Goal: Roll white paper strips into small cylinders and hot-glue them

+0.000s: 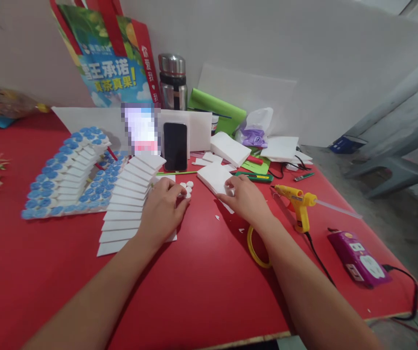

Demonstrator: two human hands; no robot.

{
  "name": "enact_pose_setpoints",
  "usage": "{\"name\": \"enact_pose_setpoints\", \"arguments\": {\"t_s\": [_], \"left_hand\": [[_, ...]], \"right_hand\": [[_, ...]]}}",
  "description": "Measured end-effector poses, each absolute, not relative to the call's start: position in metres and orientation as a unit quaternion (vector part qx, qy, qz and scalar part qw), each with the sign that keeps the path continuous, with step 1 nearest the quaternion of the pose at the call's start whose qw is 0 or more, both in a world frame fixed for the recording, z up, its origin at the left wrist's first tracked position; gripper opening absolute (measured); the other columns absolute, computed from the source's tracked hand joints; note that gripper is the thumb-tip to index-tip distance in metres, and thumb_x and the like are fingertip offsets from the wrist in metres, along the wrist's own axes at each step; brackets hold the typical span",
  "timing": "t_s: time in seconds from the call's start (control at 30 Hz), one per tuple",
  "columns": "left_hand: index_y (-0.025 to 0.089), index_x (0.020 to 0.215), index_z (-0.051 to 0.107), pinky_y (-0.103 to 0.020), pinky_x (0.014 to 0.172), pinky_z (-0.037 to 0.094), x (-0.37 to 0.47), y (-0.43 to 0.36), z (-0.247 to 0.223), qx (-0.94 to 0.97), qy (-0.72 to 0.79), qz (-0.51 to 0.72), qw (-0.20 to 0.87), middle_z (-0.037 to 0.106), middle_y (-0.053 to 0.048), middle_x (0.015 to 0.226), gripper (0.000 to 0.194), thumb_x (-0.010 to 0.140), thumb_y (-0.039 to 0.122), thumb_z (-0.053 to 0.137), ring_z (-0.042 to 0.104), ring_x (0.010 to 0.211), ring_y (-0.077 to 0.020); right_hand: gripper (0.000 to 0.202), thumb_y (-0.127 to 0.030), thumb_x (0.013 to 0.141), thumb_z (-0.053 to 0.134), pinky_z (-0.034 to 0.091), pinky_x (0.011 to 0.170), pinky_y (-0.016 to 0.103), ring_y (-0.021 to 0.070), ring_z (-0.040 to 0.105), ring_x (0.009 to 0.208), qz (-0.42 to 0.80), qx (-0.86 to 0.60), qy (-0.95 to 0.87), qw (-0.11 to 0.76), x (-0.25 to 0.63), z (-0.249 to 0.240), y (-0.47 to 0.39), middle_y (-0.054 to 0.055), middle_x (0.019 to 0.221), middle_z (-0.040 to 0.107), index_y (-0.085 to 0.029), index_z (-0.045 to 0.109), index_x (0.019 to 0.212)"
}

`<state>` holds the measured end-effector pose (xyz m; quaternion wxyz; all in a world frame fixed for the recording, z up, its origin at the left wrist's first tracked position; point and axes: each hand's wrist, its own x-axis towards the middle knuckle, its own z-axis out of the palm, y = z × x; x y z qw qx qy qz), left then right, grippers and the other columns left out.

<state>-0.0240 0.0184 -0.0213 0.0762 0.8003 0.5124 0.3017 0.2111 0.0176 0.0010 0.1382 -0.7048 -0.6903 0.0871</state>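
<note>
My left hand (pixel 164 203) rests with curled fingers at a small cluster of white round discs (pixel 189 184), its fingertips and thumb against them. Under and beside that hand is a fan of white foam board strips (pixel 123 214), stepped like a staircase. My right hand (pixel 244 195) is closed in a pinch at the edge of a white foam board stack (pixel 214 179). Something small and white shows between its fingers, too hidden to name. To the left stands a white stepped model (pixel 76 177) covered in blue and white round pieces.
A yellow glue gun (pixel 296 199), a yellow tape ring (pixel 254 248) and a purple power strip (pixel 358 260) lie on the right. A green utility knife (pixel 254 177) is beyond my right hand. Behind stand a black phone (pixel 175 147), a steel flask (pixel 173 80) and a shopping bag (pixel 110 58).
</note>
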Motion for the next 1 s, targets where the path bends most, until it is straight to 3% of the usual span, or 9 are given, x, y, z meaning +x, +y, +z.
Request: {"name": "enact_pose_setpoints", "arguments": {"t_s": [0.13,0.3,0.43,0.5,0.57,0.63,0.7,0.87,1.0], "left_hand": [[0.02,0.093,0.065,-0.046,0.091,0.05,-0.025,0.02,-0.022,0.793,0.519,0.304,0.092,0.059,-0.009,0.097,0.008,0.093,0.026,0.06,0.059,0.099,-0.0285],[0.02,0.097,0.065,-0.047,0.093,0.05,-0.023,0.016,-0.017,0.778,0.521,0.333,0.106,0.061,-0.01,0.101,0.011,0.093,0.03,0.061,0.06,0.102,-0.0292],[0.021,0.099,0.065,-0.043,0.088,0.051,-0.019,0.011,-0.012,0.751,0.501,0.402,0.15,0.063,-0.008,0.1,0.015,0.096,0.035,0.062,0.062,0.096,-0.0258],[0.02,0.109,0.064,-0.041,0.085,0.053,-0.016,0.009,-0.009,0.705,0.484,0.455,0.249,0.065,-0.009,0.106,0.025,0.095,0.041,0.065,0.064,0.092,-0.023],[0.022,0.127,0.059,-0.039,0.084,0.056,-0.013,0.007,-0.007,0.623,0.454,0.503,0.391,0.064,-0.012,0.125,0.045,0.091,0.046,0.071,0.067,0.097,-0.0225],[0.024,0.139,0.053,-0.039,0.086,0.058,-0.01,0.007,-0.003,0.54,0.412,0.523,0.515,0.061,-0.014,0.138,0.063,0.086,0.048,0.076,0.068,0.108,-0.025],[0.023,0.136,0.057,-0.039,0.089,0.058,-0.009,0.007,0.0,0.478,0.377,0.529,0.591,0.067,-0.013,0.131,0.066,0.08,0.045,0.083,0.069,0.111,-0.0267],[0.021,0.12,0.065,-0.031,0.079,0.06,-0.009,0.008,0.001,0.362,0.386,0.582,0.618,0.077,-0.003,0.099,0.064,0.063,0.025,0.094,0.073,0.085,-0.0195],[0.017,0.103,0.068,-0.03,0.072,0.059,-0.004,0.005,-0.001,0.334,0.404,0.577,0.626,0.077,-0.002,0.084,0.054,0.058,0.025,0.096,0.071,0.073,-0.0173]], "right_hand": [[0.022,-0.039,0.089,0.074,0.039,0.067,0.032,0.0217,0.061,0.081,0.092,-0.7,-0.691,0.154,0.209,-0.004,0.019,0.009,0.104,0.062,-0.019,0.067,0.095],[0.008,-0.024,0.087,0.071,0.042,0.071,0.032,0.0191,0.059,0.075,0.112,-0.661,-0.702,0.242,0.215,-0.012,0.022,0.006,0.09,0.062,-0.019,0.067,0.082],[0.014,-0.018,0.088,0.061,0.044,0.076,0.034,0.0197,0.058,0.078,0.104,-0.638,-0.692,0.322,0.211,-0.002,0.018,0.005,0.083,0.063,-0.02,0.066,0.075],[0.011,-0.023,0.086,0.063,0.044,0.073,0.033,0.019,0.057,0.076,0.184,-0.597,-0.658,0.421,0.206,0.011,0.012,0.005,0.081,0.065,-0.02,0.066,0.075],[0.011,-0.031,0.082,0.07,0.044,0.065,0.032,0.0174,0.057,0.068,0.374,-0.534,-0.587,0.48,0.199,0.024,0.005,0.003,0.077,0.065,-0.021,0.069,0.078],[0.016,-0.036,0.076,0.076,0.043,0.061,0.03,0.016,0.056,0.064,0.523,-0.481,-0.512,0.483,0.195,0.032,-0.001,0.002,0.076,0.067,-0.022,0.07,0.077],[0.018,-0.036,0.071,0.081,0.043,0.06,0.029,0.0148,0.057,0.064,0.582,-0.457,-0.483,0.468,0.195,0.035,-0.004,0.001,0.075,0.067,-0.021,0.07,0.074],[0.03,-0.046,0.08,0.08,0.041,0.061,0.027,0.0122,0.053,0.064,0.569,-0.484,-0.535,0.394,0.2,0.033,-0.004,0.0,0.072,0.063,-0.019,0.07,0.079],[0.034,-0.053,0.085,0.076,0.045,0.062,0.028,0.0158,0.061,0.071,0.496,-0.532,-0.586,0.358,0.188,0.034,-0.004,0.003,0.083,0.07,-0.021,0.071,0.094]]}}
